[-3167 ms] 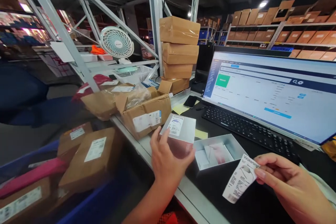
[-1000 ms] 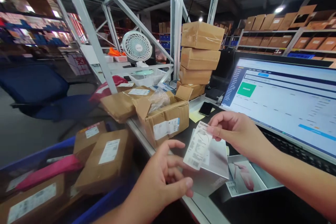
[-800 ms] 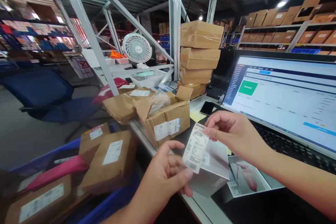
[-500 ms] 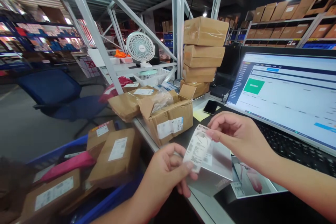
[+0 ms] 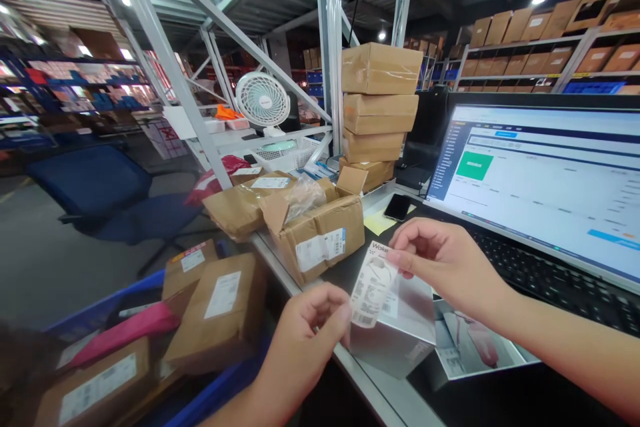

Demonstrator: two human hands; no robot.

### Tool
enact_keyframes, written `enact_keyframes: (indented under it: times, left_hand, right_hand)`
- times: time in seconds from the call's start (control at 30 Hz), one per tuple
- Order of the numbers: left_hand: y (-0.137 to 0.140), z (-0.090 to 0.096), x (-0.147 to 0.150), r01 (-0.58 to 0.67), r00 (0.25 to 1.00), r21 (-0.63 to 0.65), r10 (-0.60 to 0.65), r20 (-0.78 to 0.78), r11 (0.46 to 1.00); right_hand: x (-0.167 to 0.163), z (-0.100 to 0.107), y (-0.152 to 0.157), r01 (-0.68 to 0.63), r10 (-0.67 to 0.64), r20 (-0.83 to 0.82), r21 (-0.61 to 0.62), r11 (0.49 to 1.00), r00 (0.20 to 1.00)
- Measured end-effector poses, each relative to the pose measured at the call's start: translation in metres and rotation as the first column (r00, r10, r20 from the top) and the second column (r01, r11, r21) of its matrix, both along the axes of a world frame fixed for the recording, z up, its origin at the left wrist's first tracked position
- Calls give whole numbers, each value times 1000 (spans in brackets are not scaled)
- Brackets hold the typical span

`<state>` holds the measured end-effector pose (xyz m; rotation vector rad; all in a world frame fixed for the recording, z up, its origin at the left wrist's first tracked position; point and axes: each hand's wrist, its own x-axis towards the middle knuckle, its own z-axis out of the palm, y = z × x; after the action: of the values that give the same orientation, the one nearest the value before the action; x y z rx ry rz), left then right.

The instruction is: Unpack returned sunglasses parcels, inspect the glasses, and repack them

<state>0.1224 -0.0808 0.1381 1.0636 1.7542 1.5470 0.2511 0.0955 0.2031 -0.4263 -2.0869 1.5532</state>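
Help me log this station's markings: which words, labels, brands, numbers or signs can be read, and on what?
"Wake", on the white label in the right hand; the hand covers what follows.
White label's finer print: too small.
Silver box: lettering, too faint.
Shipping labels on cardboard parcels: too blurred.
Monitor, keyboard: too small.
White fan: hub mark, too small.

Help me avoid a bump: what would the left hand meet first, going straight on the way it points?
The left hand would probably meet the label first, held by the right hand. The silver box seems just beyond, but depth is unclear, so its near edge might come first.
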Motion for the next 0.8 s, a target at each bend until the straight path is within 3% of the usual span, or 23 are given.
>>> enact_keyframes:
  times: [0.07, 0.17, 0.23, 0.33, 0.4, 0.5, 0.67, 0.73, 0.8]
  left_hand:
    - [-1, -2, 1, -48, 980, 41, 55, -189, 998]
    - [-4, -11, 0, -125, 889, 140, 173, -425, 982]
    - [-5, -17, -1, -156, 778, 249, 274, -565, 956]
    - [-8, -23, -6, -103, 548, 436, 417, -725, 894]
    - [-10, -25, -8, -29, 405, 518, 484, -776, 855]
    - [-15, -26, -11, 25, 295, 569, 538, -790, 822]
    - [-20, -18, -10, 192, 98, 526, 518, -850, 828]
    - [-19, -14, -10, 238, 64, 496, 496, -866, 835]
    - [-16, -12, -10, 260, 82, 493, 489, -868, 831]
  right_hand:
    - [-1, 0, 1, -4, 4, -10, -34, 999, 1000]
    - [-3, -1, 3, -6, 5, -19, -65, 998, 1000]
    - [-4, -1, 4, -13, 11, -22, -83, 996, 1000]
    - [-4, 0, 5, -22, 19, -29, -116, 993, 999]
    - [-4, 0, 4, -20, 17, -25, -125, 992, 1000]
    - [-4, 1, 2, -12, 10, -12, -117, 993, 1000]
    - [-6, 1, -1, 4, -5, -5, -96, 995, 1000]
    - [-6, 1, -1, 2, -2, -1, -92, 996, 1000]
    - [-5, 0, -1, 1, 0, 10, -84, 996, 1000]
